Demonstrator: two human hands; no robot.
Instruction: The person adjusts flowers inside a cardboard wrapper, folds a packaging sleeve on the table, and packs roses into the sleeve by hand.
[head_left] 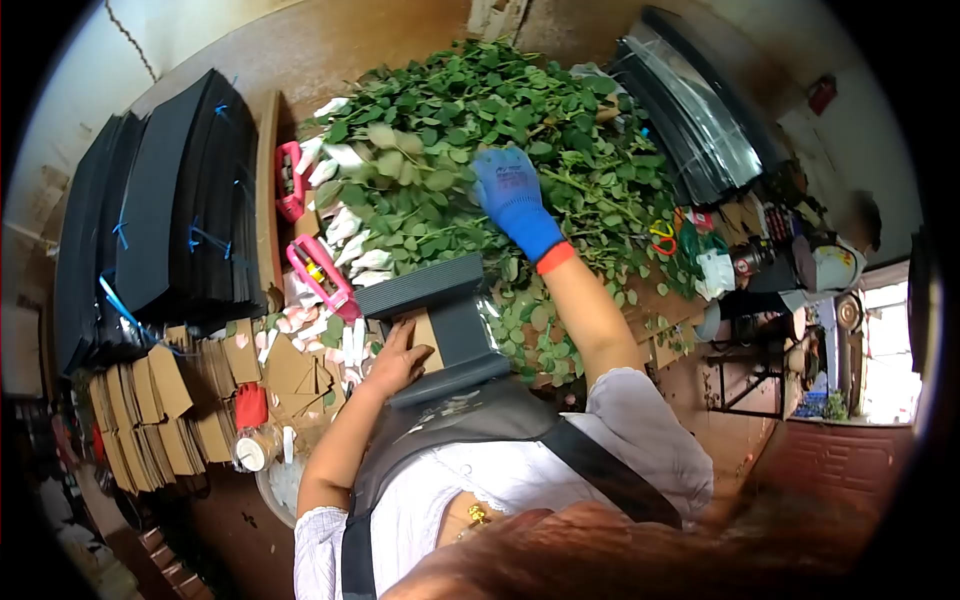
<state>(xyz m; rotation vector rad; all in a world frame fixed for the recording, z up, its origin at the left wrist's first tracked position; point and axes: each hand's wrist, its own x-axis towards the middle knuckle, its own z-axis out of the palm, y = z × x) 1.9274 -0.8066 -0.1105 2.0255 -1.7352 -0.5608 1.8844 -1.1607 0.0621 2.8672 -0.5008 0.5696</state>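
"Brown wall at the back. What on the far left?"

"Tall piles of dark sheets, tied with blue string. Below, lots of folded brown card, then a red thing and a cup with a white lid."

"And next?"

"Two pink tools, near white bundles. Then the left hand, bare, flat on a piece of card. Fingers a little apart, not closed on anything."

"Under that card?"

"Dark ribbed sheet, close to the apron. Laid open, with both ribbed edges up. So, opened and lined with card: done, by the look of it. Not yet closed up."

"And the right hand?"

"In a blue glove, up in the big heap of leafy stems. Can't tell if pinching a stem or not. Too blurry, with fingertips hidden in green."

"Much left?"

"Lots, most likely! Stems all loose in the heap, not wrapped in the sheet."

"Far right?"

"Scissors with bright handles, a dark pile in clear wrap, and another person, well apart."
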